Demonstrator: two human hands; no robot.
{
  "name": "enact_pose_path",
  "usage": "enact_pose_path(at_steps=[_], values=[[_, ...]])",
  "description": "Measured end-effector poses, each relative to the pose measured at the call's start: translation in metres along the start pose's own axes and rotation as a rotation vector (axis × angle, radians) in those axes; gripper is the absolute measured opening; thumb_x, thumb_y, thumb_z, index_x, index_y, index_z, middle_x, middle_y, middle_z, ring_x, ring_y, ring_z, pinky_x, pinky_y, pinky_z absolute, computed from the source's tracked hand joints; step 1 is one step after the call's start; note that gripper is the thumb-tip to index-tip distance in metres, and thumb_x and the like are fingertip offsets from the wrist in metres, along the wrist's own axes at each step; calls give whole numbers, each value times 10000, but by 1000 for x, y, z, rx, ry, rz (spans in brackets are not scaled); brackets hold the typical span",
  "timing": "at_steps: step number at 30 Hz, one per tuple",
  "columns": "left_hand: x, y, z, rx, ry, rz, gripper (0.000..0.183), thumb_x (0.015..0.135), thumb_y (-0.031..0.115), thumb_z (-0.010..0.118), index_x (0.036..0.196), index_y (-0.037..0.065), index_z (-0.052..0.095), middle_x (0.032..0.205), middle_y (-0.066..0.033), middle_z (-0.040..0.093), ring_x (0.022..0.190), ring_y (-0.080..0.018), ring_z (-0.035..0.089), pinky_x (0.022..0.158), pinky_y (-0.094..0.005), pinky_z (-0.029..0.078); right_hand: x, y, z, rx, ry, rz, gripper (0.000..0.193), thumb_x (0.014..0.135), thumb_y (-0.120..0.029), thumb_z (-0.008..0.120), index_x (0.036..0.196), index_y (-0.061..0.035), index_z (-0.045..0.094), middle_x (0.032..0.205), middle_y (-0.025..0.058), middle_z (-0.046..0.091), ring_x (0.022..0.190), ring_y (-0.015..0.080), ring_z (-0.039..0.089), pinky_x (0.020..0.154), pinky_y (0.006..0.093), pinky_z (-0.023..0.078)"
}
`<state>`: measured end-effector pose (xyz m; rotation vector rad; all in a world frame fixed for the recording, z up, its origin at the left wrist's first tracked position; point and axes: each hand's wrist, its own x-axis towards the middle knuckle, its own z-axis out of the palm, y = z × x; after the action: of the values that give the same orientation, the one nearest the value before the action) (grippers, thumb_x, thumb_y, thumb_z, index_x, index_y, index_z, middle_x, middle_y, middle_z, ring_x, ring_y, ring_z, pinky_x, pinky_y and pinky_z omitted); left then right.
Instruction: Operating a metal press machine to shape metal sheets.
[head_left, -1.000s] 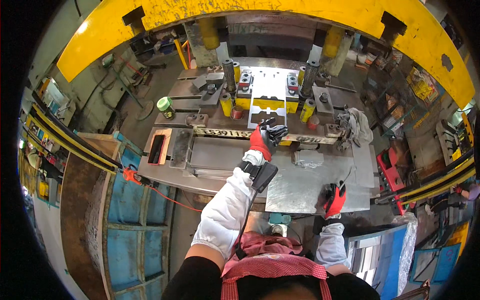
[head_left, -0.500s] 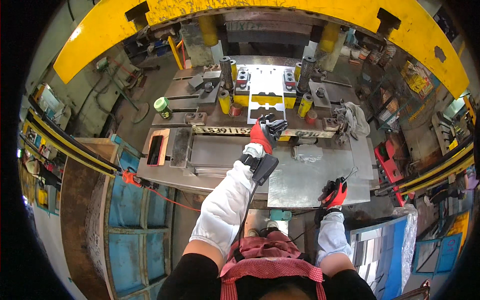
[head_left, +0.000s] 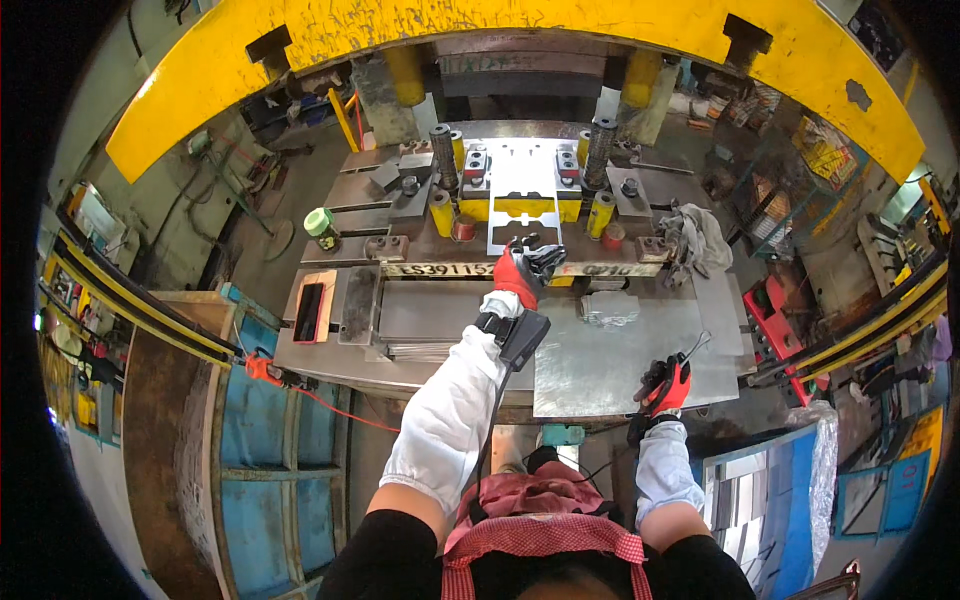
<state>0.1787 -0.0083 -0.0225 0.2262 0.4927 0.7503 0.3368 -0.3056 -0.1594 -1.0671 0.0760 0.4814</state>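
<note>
My left hand (head_left: 528, 268), in a red and black glove, is at the near end of a bright metal sheet (head_left: 524, 172) with cutouts. Its black fingertips are apart and half bent beside the sheet's edge; whether they touch it is hard to tell. That sheet lies on the press die (head_left: 480, 210), between its upright posts. Lower right, my right hand (head_left: 664, 385), gloved alike, is closed around a thin wire tool (head_left: 705, 338) with a looped end. It hovers over a flat grey metal plate (head_left: 590, 370) near the table's front edge.
Stacked metal sheets (head_left: 430, 308) lie left of my left forearm, near a phone (head_left: 311, 312). A green-lidded jar (head_left: 320, 228) stands further left. Small clear-wrapped pieces (head_left: 610, 308) and a grey rag (head_left: 695, 240) are to the right. The yellow press beam (head_left: 520, 25) spans the top.
The whole view has shifted slightly down and left. Against the table, my left hand has moved very little, and the right hand still holds the wire tool over the plate.
</note>
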Motion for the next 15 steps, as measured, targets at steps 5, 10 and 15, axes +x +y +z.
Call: enact_pose_path(at_steps=[5, 10, 15], values=[[7, -5, -2, 90, -6, 26, 445, 931, 379, 371, 1185, 21, 440, 1081, -315, 547, 955, -417, 584, 817, -454, 515, 1, -2, -2, -10, 24, -14, 219, 843, -263, 562, 952, -107, 453, 615, 80, 523, 409, 209, 482, 296, 360, 407], [14, -5, -12, 37, -22, 58, 465, 921, 413, 384, 1182, 34, 450, 1061, -307, 560, 941, -406, 592, 776, -427, 526, -13, -10, 10, -12, -4, 13, 223, 840, -265, 584, 925, -103, 455, 658, 89, 551, 428, 201, 495, 347, 327, 412], [19, -7, -21, 101, -2, 61, 488, 926, 419, 365, 1203, 25, 443, 1083, -273, 567, 968, -391, 587, 728, -394, 521, -17, -13, 15, -31, 19, 27, 211, 850, -268, 552, 937, -102, 456, 621, 73, 516, 415, 199, 482, 310, 333, 399]])
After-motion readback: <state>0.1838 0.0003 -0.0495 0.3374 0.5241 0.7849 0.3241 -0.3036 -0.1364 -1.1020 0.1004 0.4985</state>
